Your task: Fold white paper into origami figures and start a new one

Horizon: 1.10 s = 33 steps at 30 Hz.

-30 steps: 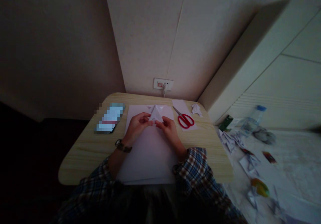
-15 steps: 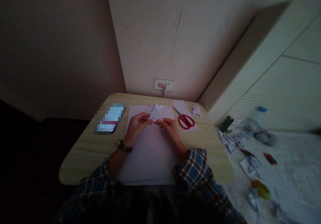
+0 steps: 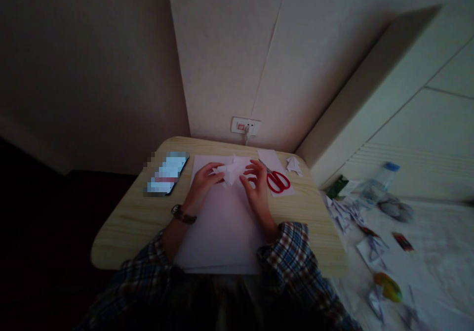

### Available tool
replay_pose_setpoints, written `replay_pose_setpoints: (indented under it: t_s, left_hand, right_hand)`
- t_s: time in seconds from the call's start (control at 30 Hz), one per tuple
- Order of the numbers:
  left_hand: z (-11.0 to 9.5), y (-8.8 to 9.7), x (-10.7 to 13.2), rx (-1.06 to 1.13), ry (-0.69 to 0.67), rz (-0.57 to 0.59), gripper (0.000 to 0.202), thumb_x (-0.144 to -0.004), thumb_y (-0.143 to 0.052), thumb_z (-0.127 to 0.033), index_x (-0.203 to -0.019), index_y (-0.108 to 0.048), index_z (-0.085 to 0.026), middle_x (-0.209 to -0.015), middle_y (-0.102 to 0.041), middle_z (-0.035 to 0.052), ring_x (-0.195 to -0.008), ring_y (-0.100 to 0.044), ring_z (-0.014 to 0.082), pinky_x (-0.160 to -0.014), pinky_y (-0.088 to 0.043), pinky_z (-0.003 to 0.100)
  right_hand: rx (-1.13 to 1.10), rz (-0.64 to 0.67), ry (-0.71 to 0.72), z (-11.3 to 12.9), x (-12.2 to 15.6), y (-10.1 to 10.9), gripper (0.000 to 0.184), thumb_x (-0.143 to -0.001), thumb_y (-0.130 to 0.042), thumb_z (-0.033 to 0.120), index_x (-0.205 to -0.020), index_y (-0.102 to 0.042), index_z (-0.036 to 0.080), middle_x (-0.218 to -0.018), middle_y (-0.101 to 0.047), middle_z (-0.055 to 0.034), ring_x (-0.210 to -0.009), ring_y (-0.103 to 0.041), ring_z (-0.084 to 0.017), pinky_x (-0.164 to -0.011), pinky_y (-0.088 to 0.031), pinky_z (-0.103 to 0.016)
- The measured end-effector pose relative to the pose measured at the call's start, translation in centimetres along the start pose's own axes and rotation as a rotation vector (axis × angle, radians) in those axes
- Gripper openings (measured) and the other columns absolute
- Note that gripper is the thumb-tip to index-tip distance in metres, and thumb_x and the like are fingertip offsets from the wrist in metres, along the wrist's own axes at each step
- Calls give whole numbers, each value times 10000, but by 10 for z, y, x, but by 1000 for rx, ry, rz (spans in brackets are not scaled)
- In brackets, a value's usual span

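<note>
A small folded white paper piece (image 3: 232, 170) lies tilted on a large white sheet (image 3: 222, 217) spread over the wooden table (image 3: 129, 217). My left hand (image 3: 205, 180) grips the piece's left edge with curled fingers. My right hand (image 3: 255, 184) is just right of the piece, fingers spread and loosely bent, fingertips near its right edge. Both arms wear plaid sleeves, and a watch (image 3: 182, 215) sits on my left wrist.
Red-handled scissors (image 3: 276, 178) rest on a smaller paper at the right. A folded paper figure (image 3: 294, 164) sits at the far right corner, a phone (image 3: 166, 173) at the left. A wall socket (image 3: 245, 125) is behind. Paper scraps and a bottle (image 3: 377, 185) lie on the bed at the right.
The paper piece has been turned and tilted leftward. My right hand let go of it and opened its fingers. The view shifted slightly right.
</note>
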<state>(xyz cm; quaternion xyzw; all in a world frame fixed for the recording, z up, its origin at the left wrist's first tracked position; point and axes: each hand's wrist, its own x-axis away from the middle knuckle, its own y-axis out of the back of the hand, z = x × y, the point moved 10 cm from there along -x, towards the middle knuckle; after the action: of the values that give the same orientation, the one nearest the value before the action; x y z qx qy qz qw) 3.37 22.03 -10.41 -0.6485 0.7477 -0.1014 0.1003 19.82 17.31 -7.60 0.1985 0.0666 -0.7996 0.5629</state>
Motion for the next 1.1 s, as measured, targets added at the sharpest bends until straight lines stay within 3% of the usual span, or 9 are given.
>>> replay_pose_setpoints:
  t_s: [0.07,0.17,0.23,0.47,0.67,0.9,1.1]
  left_hand:
    - [-4,-2,1,-33,-14,9,297,-640,-721,-252,-919,-654,-177,-882,-644,-2,-787,-613,122,-706,-491,216]
    - [-10,-2,2,-54,-56,5,338,-655,-708,-241,-980,-631,-189,-887,-622,-10,-804,-595,114,-692,-463,193]
    - [-9,-2,3,-32,-56,10,347,-665,-706,-251,-995,-618,-190,-892,-616,-7,-817,-588,113,-683,-447,183]
    - [-12,-2,6,-100,-71,20,507,-713,-669,-305,-1202,-548,-243,-914,-625,3,-802,-582,123,-639,-427,187]
    - [-20,-6,4,-215,-152,63,300,-757,-622,-331,-1006,-676,-171,-1063,-663,60,-938,-585,177,-780,-452,252]
    - [-19,-12,6,-257,-121,106,337,-765,-603,-351,-1033,-638,-149,-1104,-646,79,-972,-589,187,-837,-459,279]
    - [-13,-16,5,-275,-75,153,402,-644,-693,-249,-1029,-624,-156,-1173,-617,84,-962,-595,183,-881,-472,315]
  right_hand:
    - [72,36,74,9,1,-2,381,-799,-599,289,-1157,-473,250,-1143,-504,-70,-987,-530,-185,-783,-481,-320]
    - [216,82,197,22,4,-7,262,-801,-610,270,-1061,-583,260,-1212,-452,-74,-1148,-447,-228,-949,-419,-392]
    - [254,97,236,25,5,-10,207,-800,-612,253,-1006,-612,258,-1188,-464,-70,-1153,-445,-238,-995,-384,-421]
    - [256,112,255,25,5,-14,137,-798,-606,211,-934,-611,230,-1119,-506,-67,-1055,-504,-215,-867,-473,-365]
    - [289,99,265,25,6,-13,137,-796,-614,193,-930,-605,218,-1144,-500,-70,-1054,-510,-206,-899,-457,-365]
    - [347,106,261,22,5,-14,173,-790,-626,198,-959,-605,223,-1148,-490,-70,-1028,-515,-207,-896,-451,-375]
    - [357,133,221,17,5,-18,160,-783,-634,215,-934,-581,216,-1158,-463,-82,-1068,-499,-220,-897,-454,-378]
